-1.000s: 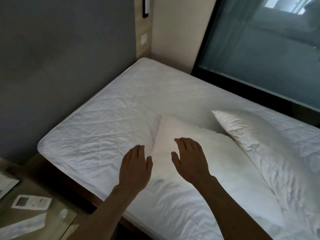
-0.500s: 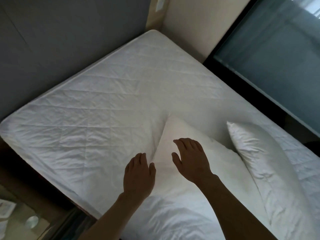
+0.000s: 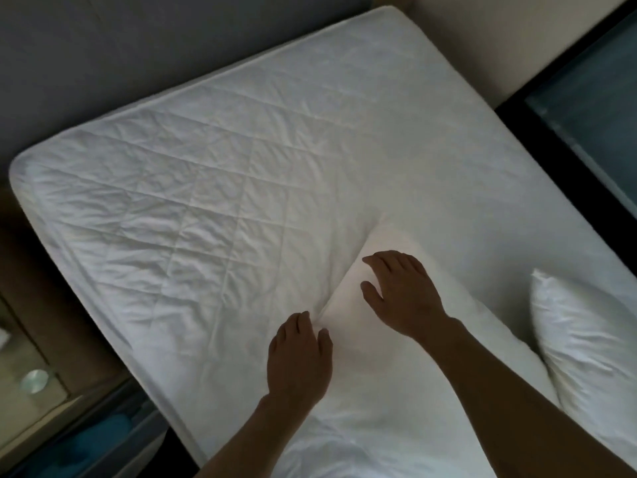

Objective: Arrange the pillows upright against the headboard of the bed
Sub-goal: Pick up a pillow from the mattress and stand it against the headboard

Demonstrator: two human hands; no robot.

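Head view: both hands seemingly flat on white, smooth near pillow (image 3: 386, 391).

The second pillow (image 3: 586, 343) is cut off by the right edge of the frame. The near pillow (image 3: 389, 391) runs out past the bottom edge, partly covered by both forearms.

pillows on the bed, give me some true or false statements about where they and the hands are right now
1. Two pillows lie on the mattress. True.
2. The right hand rests on the near pillow. True.
3. The far pillow stands upright against the grey wall. False: it lies at the right, away from that wall.
4. The left hand is holding the far pillow. False: it is at the near pillow's left edge.
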